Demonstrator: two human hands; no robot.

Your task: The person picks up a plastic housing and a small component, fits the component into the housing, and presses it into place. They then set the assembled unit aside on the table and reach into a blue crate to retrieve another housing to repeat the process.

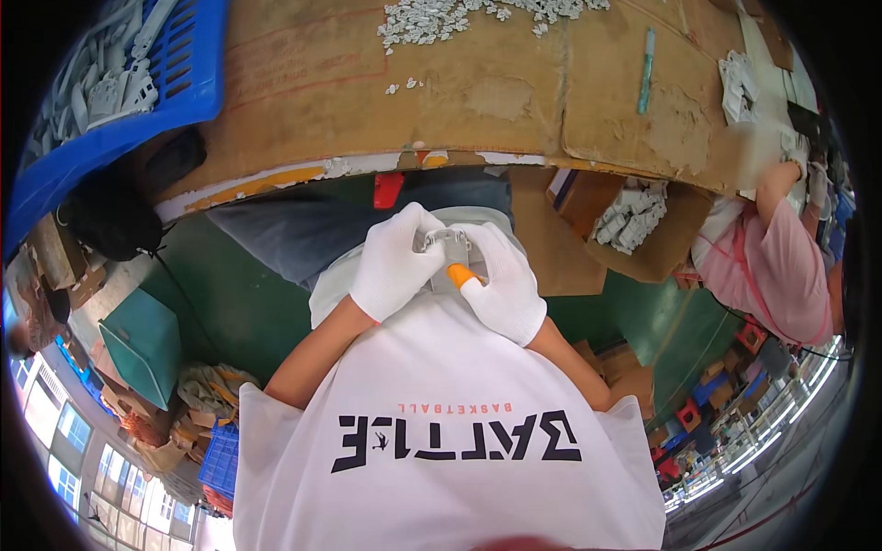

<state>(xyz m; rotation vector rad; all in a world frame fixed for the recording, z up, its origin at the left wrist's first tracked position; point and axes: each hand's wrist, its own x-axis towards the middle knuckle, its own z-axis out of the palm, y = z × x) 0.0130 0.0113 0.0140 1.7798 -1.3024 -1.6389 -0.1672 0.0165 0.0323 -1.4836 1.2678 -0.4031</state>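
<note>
One grey part (449,241): pinched between the left hand (395,264) and the right hand (505,286), in front of the person's white shirt (450,376), on the near side of the bench.
Left fingers: curled, clamped on the part's left side, white glove on.
Right fingers: also gloved, bent round the other side and closed on it too.
Orange bit (462,274): right at the right thumb, touching the part or very close – can't tell if it's a tool end or a thumb cover.
Bench: topped with worn cardboard (367,101), scuffed and peeling in places.
Small pieces (441,20): loads of pale ones heaped at the far side, a few strays nearer.
Green stick (647,72): pen-like, lying on the cardboard over to the right.
Blue crate (188,87): up on the left, stuffed with grey pieces (110,87).
Open carton (675,243): below the bench edge on the right – bunch of whitish parts (632,217) inside.
Neighbour: a person in pink (776,266) at the far right, an arm up by the bench.
</note>
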